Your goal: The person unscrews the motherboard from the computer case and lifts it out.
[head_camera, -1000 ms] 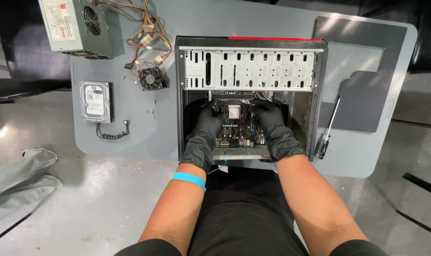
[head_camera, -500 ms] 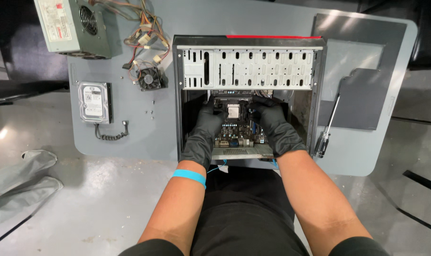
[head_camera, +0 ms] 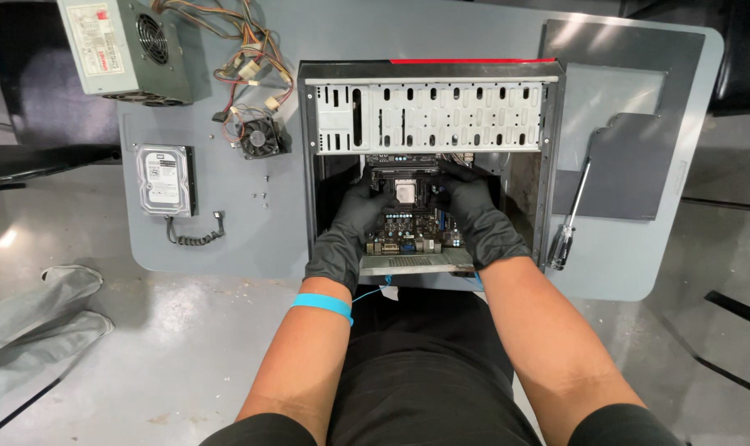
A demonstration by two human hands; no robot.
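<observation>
— Where are your hands?

— Both inside the open computer case (head_camera: 428,107) on the grey table (head_camera: 226,239). My left hand (head_camera: 354,219), black-gloved, grips the left edge of the motherboard (head_camera: 408,227) with fingers curled; my right hand (head_camera: 474,211) grips the right edge the same way.

— And the board?

— Low in the case, below the drive cage, its processor socket (head_camera: 404,192) between my hands.

— Anything nearby?

— A hard drive (head_camera: 164,180), a small fan (head_camera: 259,136) and a power supply (head_camera: 127,48) (cables trailing) to the left; a screwdriver (head_camera: 569,223) to the right.
</observation>
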